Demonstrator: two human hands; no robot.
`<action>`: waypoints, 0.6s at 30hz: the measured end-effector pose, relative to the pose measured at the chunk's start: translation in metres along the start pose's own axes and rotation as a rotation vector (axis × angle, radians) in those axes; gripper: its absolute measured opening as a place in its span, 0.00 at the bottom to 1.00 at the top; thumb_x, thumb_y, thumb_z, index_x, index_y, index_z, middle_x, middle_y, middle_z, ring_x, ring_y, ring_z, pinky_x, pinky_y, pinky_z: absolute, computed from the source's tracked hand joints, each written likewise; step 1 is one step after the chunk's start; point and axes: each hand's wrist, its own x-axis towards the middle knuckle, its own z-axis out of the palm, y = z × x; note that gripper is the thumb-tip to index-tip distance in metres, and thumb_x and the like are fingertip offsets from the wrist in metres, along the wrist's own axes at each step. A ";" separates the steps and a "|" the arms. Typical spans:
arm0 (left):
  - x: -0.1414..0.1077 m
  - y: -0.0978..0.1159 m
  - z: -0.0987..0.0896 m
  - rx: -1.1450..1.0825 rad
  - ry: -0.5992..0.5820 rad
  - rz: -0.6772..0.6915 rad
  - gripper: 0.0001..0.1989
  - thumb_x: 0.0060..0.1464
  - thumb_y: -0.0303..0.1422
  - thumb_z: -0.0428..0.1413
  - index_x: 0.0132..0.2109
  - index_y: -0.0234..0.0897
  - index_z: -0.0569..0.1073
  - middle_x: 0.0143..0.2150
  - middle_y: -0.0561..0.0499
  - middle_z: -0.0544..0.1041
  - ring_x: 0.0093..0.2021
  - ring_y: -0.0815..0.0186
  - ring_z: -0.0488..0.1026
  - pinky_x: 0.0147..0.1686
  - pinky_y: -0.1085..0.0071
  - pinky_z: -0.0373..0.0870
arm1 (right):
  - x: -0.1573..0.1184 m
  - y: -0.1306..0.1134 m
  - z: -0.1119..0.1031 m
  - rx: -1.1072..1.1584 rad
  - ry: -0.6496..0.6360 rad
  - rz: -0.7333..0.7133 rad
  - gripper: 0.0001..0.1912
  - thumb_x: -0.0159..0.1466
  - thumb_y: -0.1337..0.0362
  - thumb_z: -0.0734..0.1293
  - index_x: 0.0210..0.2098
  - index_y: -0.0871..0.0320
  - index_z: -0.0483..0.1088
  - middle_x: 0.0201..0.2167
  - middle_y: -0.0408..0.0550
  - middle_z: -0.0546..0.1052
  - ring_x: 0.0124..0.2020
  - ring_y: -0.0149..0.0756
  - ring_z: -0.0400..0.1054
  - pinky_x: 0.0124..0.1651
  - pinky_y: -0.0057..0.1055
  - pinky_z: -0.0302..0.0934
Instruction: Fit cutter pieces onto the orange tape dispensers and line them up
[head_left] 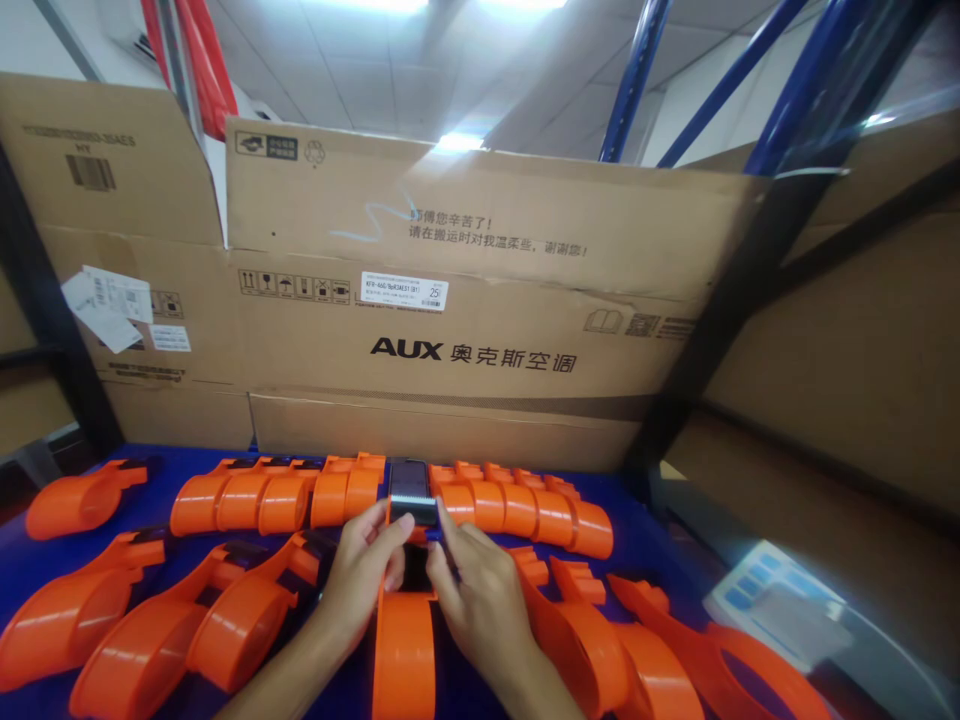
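Nearest, ctr: 1 bright-orange plastic tape dispenser w/ ring-shaped body (405,655), ring toward the person, head btwn both hands. L hand (367,560) is clamped on the head's L side, thumb on the black part (412,512) just below 1 silver toothed strip (412,500), fingers curled at the side. R hand (480,580) touches the head's R side, index straight up along it, thumb bent below, a small gap btwn the two; can't tell if it grips. 1 flat black piece (409,476) stands just behind the strip.

Near row, same orange type: 3 dispensers on L (139,650), 3 on R (652,670), all on the blue tabletop (337,690). Far R, beside the table: 1 pale blue-&-white flat item (776,600), blurred, can't tell what.

Far row: 6 dispensers on L (240,503) (1 apart at the end, then 3, then 2 close tog.), 5 on R (519,512), side by side.

Behind: brown printed cardboard (487,320), "AUX" in black, w/ 1 white label (405,291) nr ctr. Farthest: blue metal posts (634,80) & white ceiling (420,60), lights on.
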 end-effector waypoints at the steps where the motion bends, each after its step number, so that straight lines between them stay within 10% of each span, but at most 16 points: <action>1: -0.001 0.000 0.000 -0.003 0.002 0.000 0.15 0.56 0.44 0.62 0.35 0.39 0.69 0.14 0.63 0.60 0.14 0.75 0.53 0.17 0.78 0.50 | 0.000 0.000 0.000 0.001 -0.002 0.001 0.26 0.72 0.64 0.57 0.67 0.66 0.63 0.29 0.53 0.77 0.30 0.41 0.72 0.31 0.34 0.69; 18: -0.005 0.005 0.004 -0.160 0.061 -0.087 0.18 0.51 0.46 0.66 0.37 0.36 0.73 0.19 0.60 0.68 0.15 0.77 0.59 0.16 0.80 0.53 | 0.012 0.007 -0.017 0.113 -0.197 -0.039 0.27 0.69 0.66 0.63 0.68 0.56 0.63 0.44 0.55 0.81 0.41 0.44 0.76 0.44 0.39 0.74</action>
